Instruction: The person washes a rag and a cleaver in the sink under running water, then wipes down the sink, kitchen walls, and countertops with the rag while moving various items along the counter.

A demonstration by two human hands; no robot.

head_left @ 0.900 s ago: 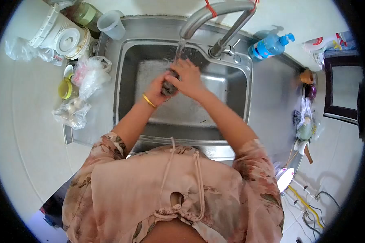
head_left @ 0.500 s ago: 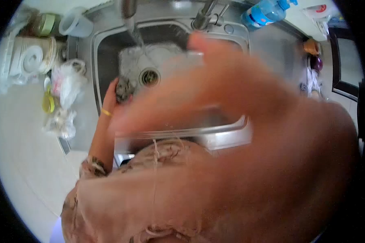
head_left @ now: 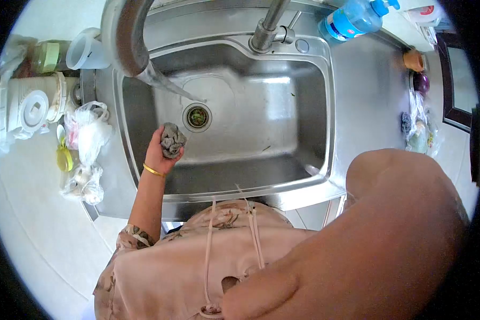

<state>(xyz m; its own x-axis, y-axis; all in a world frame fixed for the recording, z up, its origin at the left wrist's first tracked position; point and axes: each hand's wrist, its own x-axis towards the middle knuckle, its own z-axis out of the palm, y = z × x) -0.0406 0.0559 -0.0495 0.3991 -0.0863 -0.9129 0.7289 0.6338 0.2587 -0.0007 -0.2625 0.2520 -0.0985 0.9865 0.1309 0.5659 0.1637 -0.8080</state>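
My left hand point(head_left: 161, 158), with a yellow bangle at the wrist, grips a crumpled grey cloth point(head_left: 173, 140) over the left part of the steel sink point(head_left: 245, 130). Water runs from the curved faucet spout point(head_left: 130, 45) onto the sink floor near the drain strainer point(head_left: 198, 117), which holds greenish scraps. Of my right side only the bent bare arm shows, large at the lower right; the right hand itself is out of sight. A few small dark bits lie on the sink floor.
A blue pump bottle point(head_left: 354, 20) stands behind the sink beside the faucet base point(head_left: 265, 36). Plastic bags point(head_left: 90, 130), a white tub point(head_left: 88, 50) and lidded containers point(head_left: 34, 111) crowd the left counter. A purple onion point(head_left: 421, 82) and more bags sit at the right.
My right hand, blurred over the sink before, has left the view. My left hand with the cloth has moved slightly down. The spout appears larger and lower, and the water pooled on the sink floor has shrunk.
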